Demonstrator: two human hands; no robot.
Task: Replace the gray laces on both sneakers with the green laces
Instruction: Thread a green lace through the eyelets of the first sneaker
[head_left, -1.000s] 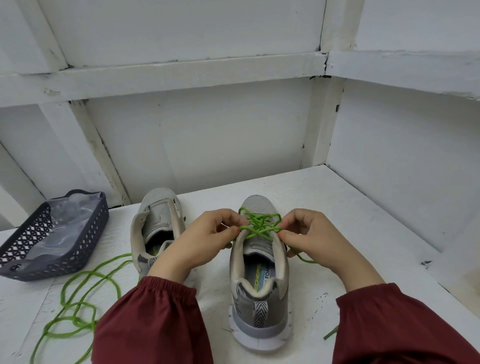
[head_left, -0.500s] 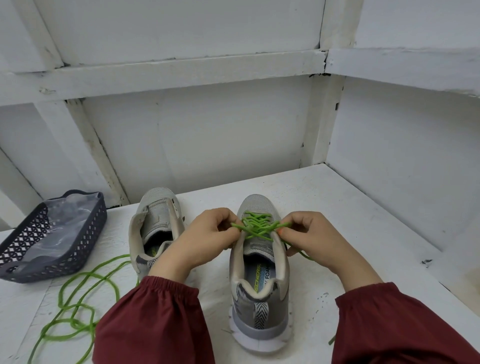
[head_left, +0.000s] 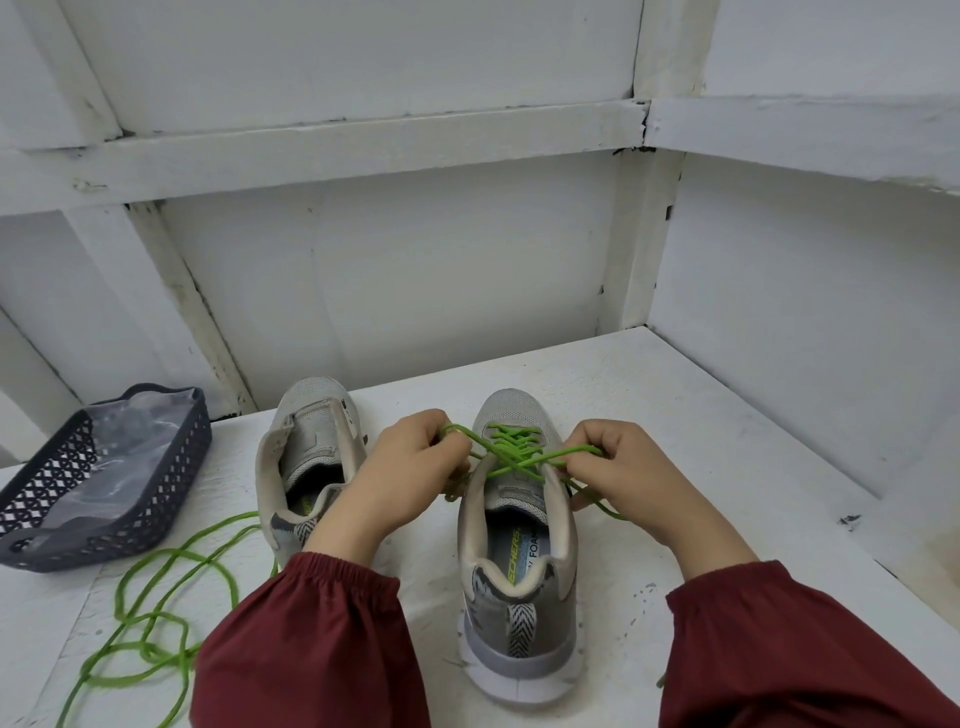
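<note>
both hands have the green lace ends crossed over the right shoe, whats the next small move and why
Probably draw the two ends apart to cinch the crossing down. The left hand and right hand each pinch an end of the green lace, crossed loosely above the top eyelets of the laced sneaker; the rows below look threaded. The other sneaker has no lace yet.
</note>
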